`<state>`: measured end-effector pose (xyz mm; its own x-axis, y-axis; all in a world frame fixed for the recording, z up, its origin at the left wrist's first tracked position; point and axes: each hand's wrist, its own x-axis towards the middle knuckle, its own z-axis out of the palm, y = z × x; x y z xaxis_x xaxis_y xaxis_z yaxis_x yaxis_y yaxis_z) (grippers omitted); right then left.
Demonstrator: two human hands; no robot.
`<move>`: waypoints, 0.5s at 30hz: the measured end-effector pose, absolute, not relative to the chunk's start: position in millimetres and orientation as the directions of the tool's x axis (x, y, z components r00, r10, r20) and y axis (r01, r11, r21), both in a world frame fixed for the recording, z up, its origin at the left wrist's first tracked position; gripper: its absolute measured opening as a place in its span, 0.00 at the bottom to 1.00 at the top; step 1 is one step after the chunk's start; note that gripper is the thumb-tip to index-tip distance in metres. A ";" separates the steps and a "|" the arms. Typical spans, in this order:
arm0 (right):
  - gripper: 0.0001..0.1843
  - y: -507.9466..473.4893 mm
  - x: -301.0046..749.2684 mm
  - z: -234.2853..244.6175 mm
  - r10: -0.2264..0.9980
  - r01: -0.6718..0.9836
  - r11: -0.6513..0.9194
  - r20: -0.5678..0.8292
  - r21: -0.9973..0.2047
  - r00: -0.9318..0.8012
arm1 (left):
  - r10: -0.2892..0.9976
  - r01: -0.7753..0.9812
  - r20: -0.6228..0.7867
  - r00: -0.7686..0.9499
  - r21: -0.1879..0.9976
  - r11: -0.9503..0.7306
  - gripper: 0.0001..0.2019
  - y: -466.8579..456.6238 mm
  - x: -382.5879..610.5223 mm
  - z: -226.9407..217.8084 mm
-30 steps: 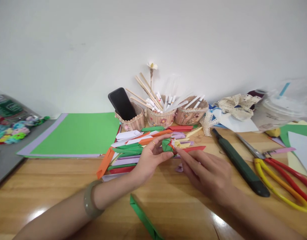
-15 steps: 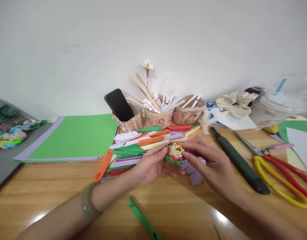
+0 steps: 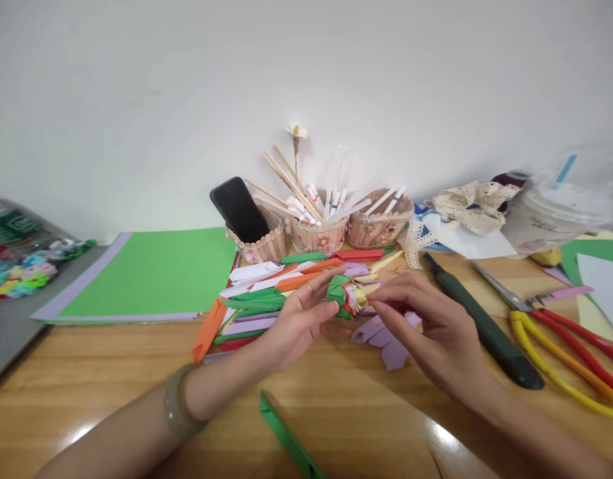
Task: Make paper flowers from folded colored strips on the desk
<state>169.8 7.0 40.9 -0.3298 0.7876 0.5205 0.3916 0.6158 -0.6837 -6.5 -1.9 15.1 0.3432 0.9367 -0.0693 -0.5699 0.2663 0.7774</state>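
A small folded-paper flower (image 3: 342,295), green outside with orange, white and pale yellow layers, is held above the table. My left hand (image 3: 306,316) grips its green side between thumb and fingers. At the flower's yellow end, the thumb and fingertips of my right hand (image 3: 426,322) are pinched close; the exact contact is hard to see. Behind and below lie many folded paper strips (image 3: 253,303) in green, orange, white, purple and red. Purple folded pieces (image 3: 393,349) rest under my right hand. A folded green strip (image 3: 289,439) lies near the front edge.
Three decorated cups (image 3: 319,237) stand against the wall, holding a phone (image 3: 239,209), sticks and pens. Green paper sheets (image 3: 151,276) lie left. At right are a dark green cutter (image 3: 486,326), scissors (image 3: 526,319), red-handled pliers (image 3: 580,332), lace (image 3: 473,203) and a drink cup (image 3: 553,213).
The flower has turned in my hands, from its yellow centre facing me to its green side showing, with the yellow end pointing right. My right hand has shifted slightly right.
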 end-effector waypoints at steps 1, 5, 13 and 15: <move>0.05 6.7 169.6 41.6 0.794 0.392 0.607 0.509 -0.691 -0.332 | 0.944 -0.557 -0.071 0.323 0.792 0.250 0.21 -2.6 -6.1 15.7; 0.05 6.8 168.9 43.6 0.831 0.402 0.552 0.445 -0.730 -0.332 | 0.959 -0.521 -0.078 0.272 0.826 0.215 0.21 -3.8 -4.0 16.2; 0.05 5.6 167.8 43.0 0.798 0.420 0.602 0.499 -0.679 -0.338 | 0.974 -0.455 0.026 0.226 0.886 0.082 0.21 -0.6 -2.4 7.3; 0.05 5.4 167.4 42.7 0.779 0.417 0.627 0.526 -0.657 -0.343 | 0.976 -0.447 0.007 0.216 0.890 0.092 0.21 -0.8 -2.3 7.1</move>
<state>167.4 5.4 42.7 -0.3426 0.7786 0.5257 0.4172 0.6274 -0.6574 -2.3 -0.8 7.1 0.2156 0.9765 0.0075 -0.4468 0.0918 0.8899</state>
